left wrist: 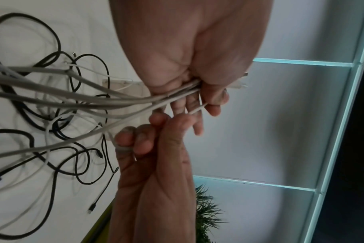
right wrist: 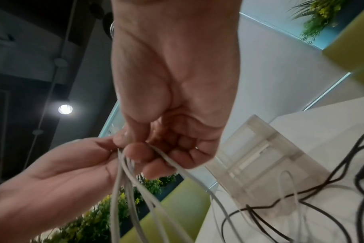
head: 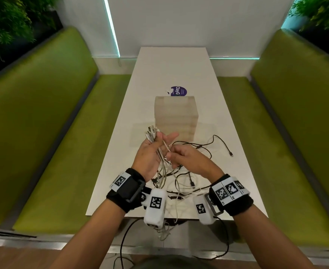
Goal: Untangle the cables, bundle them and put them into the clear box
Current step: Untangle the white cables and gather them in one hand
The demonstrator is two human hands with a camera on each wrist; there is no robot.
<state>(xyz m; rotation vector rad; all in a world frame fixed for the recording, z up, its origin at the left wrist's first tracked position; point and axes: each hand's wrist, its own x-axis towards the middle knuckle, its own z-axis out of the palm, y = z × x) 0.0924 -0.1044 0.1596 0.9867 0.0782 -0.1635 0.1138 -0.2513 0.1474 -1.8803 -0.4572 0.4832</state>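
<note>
Hands (head: 189,158) hide where white cables (left wrist: 73,98) cross; strands blur.

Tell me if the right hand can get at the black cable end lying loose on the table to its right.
Probably not yet. The way to the black cable end looks free across the bare table, but the right hand is busy pinching a white cable from the bunch the left hand grips. It would have to let go first.

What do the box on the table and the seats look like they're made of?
Clear box: looks like frosted, translucent plastic; the table shows faintly through its walls, with molded ribs visible in the right wrist view. Seats: likely green fabric or velvety upholstery, matte and softly shaded, though vinyl can't be excluded.
</note>
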